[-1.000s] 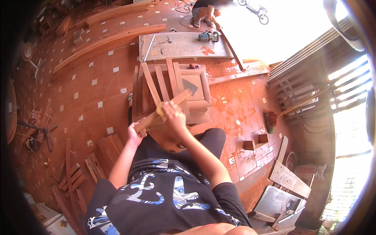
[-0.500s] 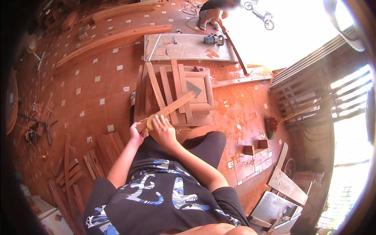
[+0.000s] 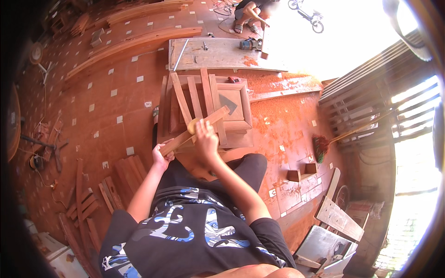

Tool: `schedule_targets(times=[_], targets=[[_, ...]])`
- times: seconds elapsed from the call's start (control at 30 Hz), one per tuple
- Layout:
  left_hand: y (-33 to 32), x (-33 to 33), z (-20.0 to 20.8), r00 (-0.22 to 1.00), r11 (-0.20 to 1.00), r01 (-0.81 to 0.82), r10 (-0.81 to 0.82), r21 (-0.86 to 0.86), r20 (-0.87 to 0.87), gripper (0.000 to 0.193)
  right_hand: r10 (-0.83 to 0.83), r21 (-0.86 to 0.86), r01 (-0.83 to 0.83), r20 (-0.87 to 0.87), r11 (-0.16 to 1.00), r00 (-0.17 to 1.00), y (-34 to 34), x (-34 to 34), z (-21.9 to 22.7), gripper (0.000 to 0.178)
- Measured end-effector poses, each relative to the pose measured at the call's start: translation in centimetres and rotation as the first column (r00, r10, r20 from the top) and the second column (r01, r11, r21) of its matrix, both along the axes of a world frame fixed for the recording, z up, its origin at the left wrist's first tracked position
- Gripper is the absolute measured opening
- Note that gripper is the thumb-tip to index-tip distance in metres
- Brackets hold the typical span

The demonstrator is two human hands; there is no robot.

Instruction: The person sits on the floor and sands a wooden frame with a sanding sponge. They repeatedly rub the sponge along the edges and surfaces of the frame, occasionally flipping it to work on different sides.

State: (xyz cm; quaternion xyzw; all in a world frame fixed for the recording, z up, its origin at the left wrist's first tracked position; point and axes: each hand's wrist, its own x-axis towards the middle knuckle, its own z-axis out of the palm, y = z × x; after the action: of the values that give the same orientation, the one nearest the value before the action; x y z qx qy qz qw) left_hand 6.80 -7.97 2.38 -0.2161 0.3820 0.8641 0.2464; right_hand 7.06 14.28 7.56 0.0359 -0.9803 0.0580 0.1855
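Observation:
A slim wooden strip (image 3: 218,115) slants from my lap out over a panelled wooden block (image 3: 247,116). Its near end is gripped by my left hand (image 3: 163,155), fingers wrapped around it. My right hand (image 3: 205,138) presses a yellowish round piece, apparently sandpaper (image 3: 192,126), against the strip's middle; the fingers partly hide it. Several more wooden strips (image 3: 181,95) lie side by side on the block beyond my hands. Beside them are a dark triangular piece (image 3: 227,104) and a small red tool (image 3: 234,79).
Beyond the block, a low board (image 3: 215,53) carries a blue power tool (image 3: 251,44); a person (image 3: 250,14) crouches there with a wooden piece. Cut wood (image 3: 127,173) lies on the left floor. Sawdust (image 3: 273,113), a broom (image 3: 321,146) and a small wooden bracket (image 3: 302,173) are at right.
My right hand and the yellow piece have slid outward along the strip, away from my left hand. The crouching person's long wooden piece has swung to a different angle.

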Motion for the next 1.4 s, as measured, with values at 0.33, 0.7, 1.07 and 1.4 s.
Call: schedule_targets(times=[0.33, 0.7, 1.07, 1.4], targets=[[0.0, -0.1, 0.7, 1.0, 1.0, 0.013, -0.013, -0.022, 0.01, 0.052, -0.039, -0.202, 0.001, -0.181, 0.979, 0.983, 3.7, -1.8, -0.6, 0.042], [0.4, 0.0, -0.1, 1.0, 1.0, -0.017, 0.017, -0.023, 0.003, 0.053, 0.208, -0.013, -0.208, 0.114, 0.978, 0.971, -2.8, 2.7, -1.5, 0.048], [0.6, 0.0, 0.8, 1.0, 0.998, 0.011, -0.011, -0.058, -0.001, 0.051, -0.028, -0.122, 0.025, -0.016, 0.992, 0.999, 7.4, -3.5, 0.7, 0.042], [0.2, 0.2, 0.4, 1.0, 0.999, 0.002, -0.003, -0.032, -0.015, 0.052, 0.272, -0.141, -0.271, -0.01, 0.952, 0.962, -3.4, 3.6, 0.4, 0.042]])
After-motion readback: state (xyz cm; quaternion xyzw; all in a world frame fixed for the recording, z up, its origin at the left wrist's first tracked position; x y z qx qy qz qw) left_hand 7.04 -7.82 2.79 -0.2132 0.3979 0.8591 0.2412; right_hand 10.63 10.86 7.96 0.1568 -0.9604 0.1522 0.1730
